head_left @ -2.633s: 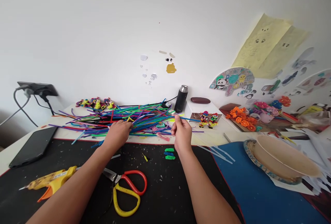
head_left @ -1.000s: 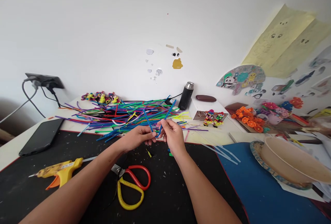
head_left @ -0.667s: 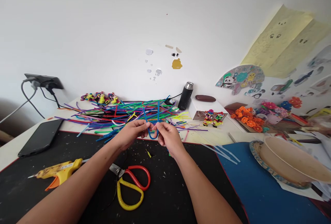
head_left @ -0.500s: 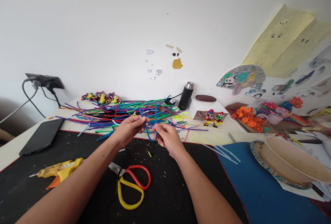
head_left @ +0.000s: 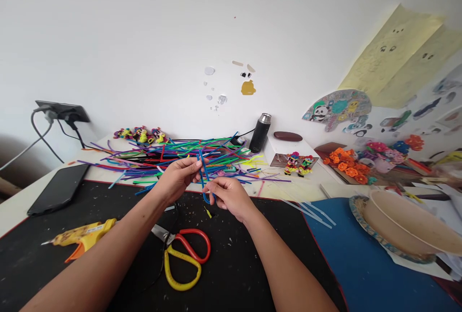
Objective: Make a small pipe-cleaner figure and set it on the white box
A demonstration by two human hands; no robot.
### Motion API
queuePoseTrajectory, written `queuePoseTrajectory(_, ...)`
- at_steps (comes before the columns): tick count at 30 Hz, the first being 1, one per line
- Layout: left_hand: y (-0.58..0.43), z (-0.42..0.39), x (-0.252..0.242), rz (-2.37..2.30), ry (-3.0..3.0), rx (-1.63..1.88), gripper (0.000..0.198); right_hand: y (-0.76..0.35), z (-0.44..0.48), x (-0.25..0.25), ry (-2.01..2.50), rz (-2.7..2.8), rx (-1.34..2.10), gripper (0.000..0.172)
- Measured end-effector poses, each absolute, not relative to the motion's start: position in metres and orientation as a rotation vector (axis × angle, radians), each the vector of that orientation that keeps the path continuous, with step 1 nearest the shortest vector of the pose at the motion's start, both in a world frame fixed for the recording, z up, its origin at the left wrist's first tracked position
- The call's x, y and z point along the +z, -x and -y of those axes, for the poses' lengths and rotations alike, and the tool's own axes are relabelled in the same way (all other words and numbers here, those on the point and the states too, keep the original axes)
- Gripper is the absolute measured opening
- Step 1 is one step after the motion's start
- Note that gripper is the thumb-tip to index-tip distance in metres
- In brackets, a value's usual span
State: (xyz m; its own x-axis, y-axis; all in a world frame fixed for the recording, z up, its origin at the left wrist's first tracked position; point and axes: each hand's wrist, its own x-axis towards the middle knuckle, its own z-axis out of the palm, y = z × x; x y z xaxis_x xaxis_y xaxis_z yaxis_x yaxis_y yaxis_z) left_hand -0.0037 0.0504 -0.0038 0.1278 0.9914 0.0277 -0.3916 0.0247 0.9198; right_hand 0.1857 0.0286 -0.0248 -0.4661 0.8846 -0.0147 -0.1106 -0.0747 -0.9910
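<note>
A blue pipe cleaner [head_left: 206, 173], bent back on itself into a narrow loop, is held up between both hands over the far edge of the black mat [head_left: 238, 264]. My left hand [head_left: 181, 177] pinches it near its upper ends. Lower down, my right hand [head_left: 228, 193] grips it close to the bend, fingers closed. Behind the hands spreads a pile of pipe cleaners [head_left: 173, 151] in many colours. Scissors [head_left: 184, 259] with one red and one yellow handle lie on the mat below the left forearm, their blades partly hidden by it.
A yellow glue gun [head_left: 83, 236] lies at left, with a phone [head_left: 59, 189] behind it. Near the wall stand a black thermos [head_left: 260, 132], a white box [head_left: 294, 148] and small figures [head_left: 299, 164]. Glue sticks [head_left: 312, 212] and a bowl [head_left: 407, 223] are at right.
The right hand has moved left and slightly down, closer to the left hand. The wide U of the blue pipe cleaner has become narrow, its two arms now together and crossing.
</note>
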Motion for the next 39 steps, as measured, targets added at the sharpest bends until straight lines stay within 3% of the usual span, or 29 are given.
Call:
queuePoseTrajectory(6, 0.005, -0.05, 0.0, -0.841, -0.943, 1.343, 0.044, -0.187, -0.028, -0.032, 0.852, 1.492, 1.685, 0.039)
queuePoseTrajectory(39, 0.008, -0.05, -0.002, -0.878, -1.081, 1.344, 0.032, -0.187, -0.024, -0.023, 0.945, 1.608, 1.747, 0.035)
